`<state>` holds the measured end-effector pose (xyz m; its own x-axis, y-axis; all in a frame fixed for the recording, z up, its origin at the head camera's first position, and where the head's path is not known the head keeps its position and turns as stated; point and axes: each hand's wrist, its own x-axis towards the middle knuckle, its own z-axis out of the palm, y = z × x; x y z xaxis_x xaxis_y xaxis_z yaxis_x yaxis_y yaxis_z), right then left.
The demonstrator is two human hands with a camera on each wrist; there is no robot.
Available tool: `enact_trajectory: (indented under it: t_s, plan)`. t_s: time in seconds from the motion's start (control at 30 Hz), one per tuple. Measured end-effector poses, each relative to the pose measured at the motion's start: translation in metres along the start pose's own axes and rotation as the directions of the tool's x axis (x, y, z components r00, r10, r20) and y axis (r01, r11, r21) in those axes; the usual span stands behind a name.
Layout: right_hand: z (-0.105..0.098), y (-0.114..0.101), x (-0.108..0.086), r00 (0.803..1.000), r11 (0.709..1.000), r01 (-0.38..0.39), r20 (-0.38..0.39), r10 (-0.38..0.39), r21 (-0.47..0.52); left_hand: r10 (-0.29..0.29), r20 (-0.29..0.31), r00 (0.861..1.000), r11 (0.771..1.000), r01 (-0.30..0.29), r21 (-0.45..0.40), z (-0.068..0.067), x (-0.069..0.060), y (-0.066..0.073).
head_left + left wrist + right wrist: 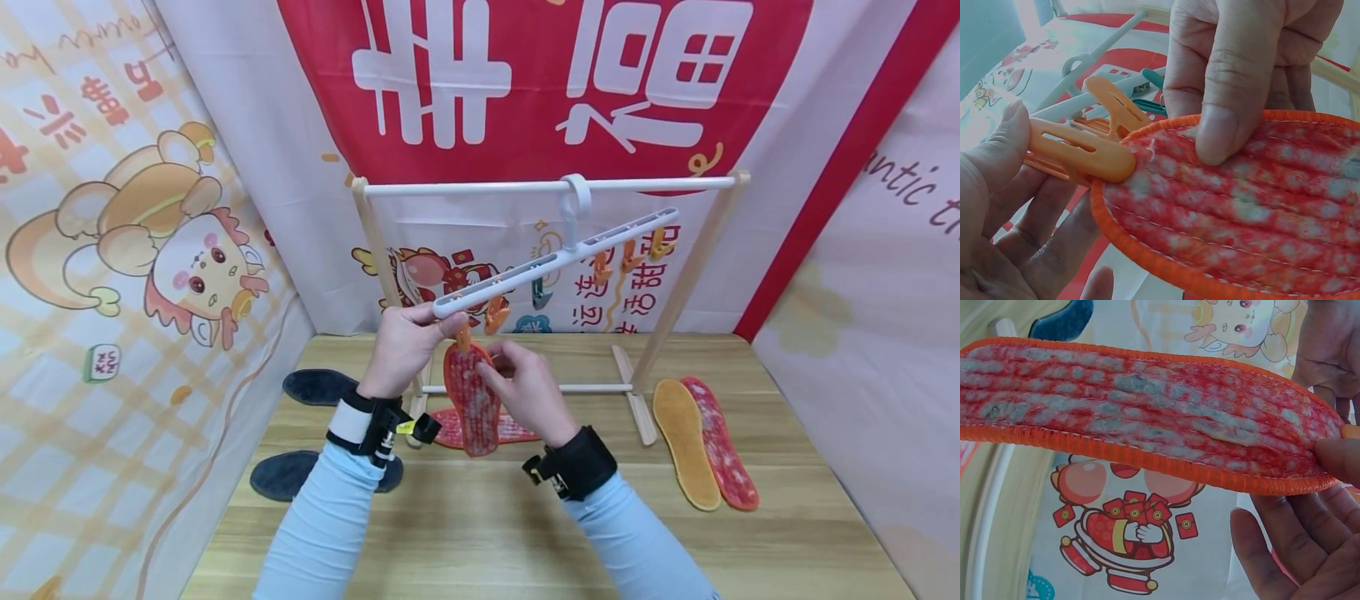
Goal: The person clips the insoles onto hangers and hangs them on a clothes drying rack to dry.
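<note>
A red patterned insole (472,400) with an orange edge hangs upright in front of a white hanger bar (517,279). At its top edge sits an orange clothes clip (1082,150), its front end overlapping the insole. My left hand (401,350) pinches the clip's rear end between thumb and fingers. With thumb on the near face and fingers behind, my right hand (528,392) pinches the insole just below the clip. Beside this clip hangs another orange clip (497,315). The bar tilts, its left end low by my left hand.
The bar hangs by a hook (576,196) from a white-and-wood rack (465,189). More clips (630,254) dangle at right. Another red insole (442,429) lies behind the held one. Dark insoles (285,475) lie at left; a tan insole (686,442) and red one (720,442) at right.
</note>
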<state>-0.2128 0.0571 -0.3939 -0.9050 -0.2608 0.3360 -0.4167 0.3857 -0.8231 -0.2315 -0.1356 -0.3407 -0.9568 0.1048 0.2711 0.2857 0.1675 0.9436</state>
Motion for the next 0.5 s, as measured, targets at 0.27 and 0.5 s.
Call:
enact_trajectory:
  t_s: [0.27,0.5]
  plan:
    - [-0.0009,-0.0051,0.0019,1.0,1.0,-0.001,-0.005,0.001,0.031,0.027,-0.005,1.0,1.0,-0.027,0.007,-0.0007,0.0022,-0.0002]
    - [0.0009,-0.0056,0.0042,1.0,0.999,-0.005,-0.023,0.006,0.038,0.028,-0.001,1.0,1.0,-0.028,-0.003,-0.0017,0.0032,-0.0011]
